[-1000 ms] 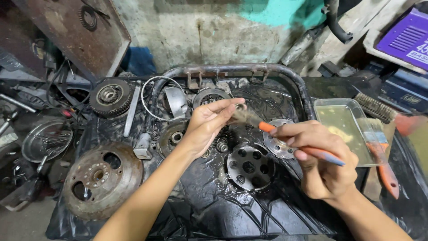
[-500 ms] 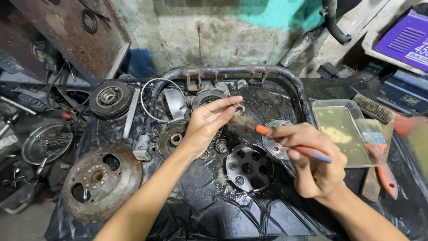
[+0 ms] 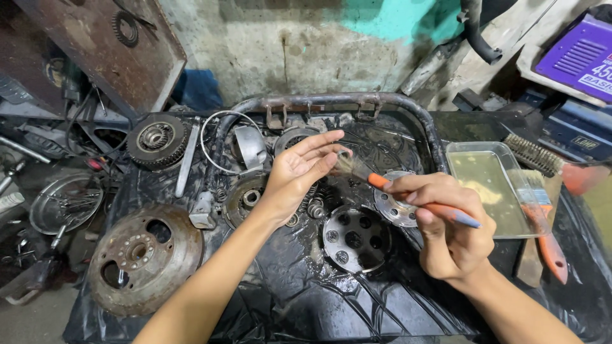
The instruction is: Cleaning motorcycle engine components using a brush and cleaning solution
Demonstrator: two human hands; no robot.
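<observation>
- A black plastic sheet (image 3: 299,306), wet and wrinkled, covers the work surface nearest the viewer.
- Near left on it lies a rusty brake drum (image 3: 137,255) with round holes in its face.
- Near the middle sits a round metal clutch plate (image 3: 355,237) with several holes, just left of the right hand.
- The right hand (image 3: 449,232) is closed around a small brush (image 3: 408,196) with an orange and blue handle; the bristles point far-left and meet the left fingertips.
- A smaller silver disc (image 3: 392,207) lies under the brush handle, partly hidden by the right fingers.
- The left hand (image 3: 299,172) is held palm up, its fingers pinched loosely together. It seems to hold some small part at the fingertips, but the blur of the bristles hides it.
- Below the left palm lie a dark round hub (image 3: 245,199) and a few small springs (image 3: 315,207).
- To the right stands a clear plastic tray (image 3: 491,191) of yellowish liquid, with a paintbrush (image 3: 542,220) resting across its right edge.
- Farther right lies a wire brush (image 3: 539,156).
- Far left on the sheet rests a toothed gear wheel (image 3: 156,140), with a thin wire ring (image 3: 220,141) beside it.
- A bent rusty tube frame (image 3: 344,102) runs along the far edge, before a stained wall (image 3: 306,44).
</observation>
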